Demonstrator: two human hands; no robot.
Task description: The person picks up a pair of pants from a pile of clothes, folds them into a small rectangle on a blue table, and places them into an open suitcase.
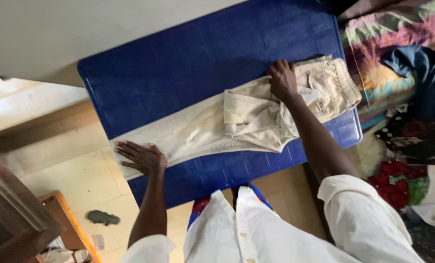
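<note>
Your left hand (142,157) lies flat, fingers spread, palm down on the leg end of a pair of pale beige cotton trousers (256,114); it grips nothing. Your right hand (282,80) presses open-palmed, fingers together, on the upper part of the same trousers near the waistband; it holds nothing either, only bears down on cloth.

The trousers lie diagonally across a deep blue rectangular plastic tabletop (178,68), waistband at the right edge, leg end near the front left edge. A fold of fabric is doubled over in the middle, just beside your right wrist.

No packages, labels or signs are legible.

Surface: the blue top shows a faint grid pattern. Room: a plain off-white wall (81,34) behind the table, beige floor tiles (76,175) below, a dark flat sandal (103,217) on the tiles, a brown wooden piece of furniture (13,214) at lower left. At right, a heap of multicoloured striped and rose-printed fabrics (402,63). You wear a white buttoned shirt (256,234).
</note>
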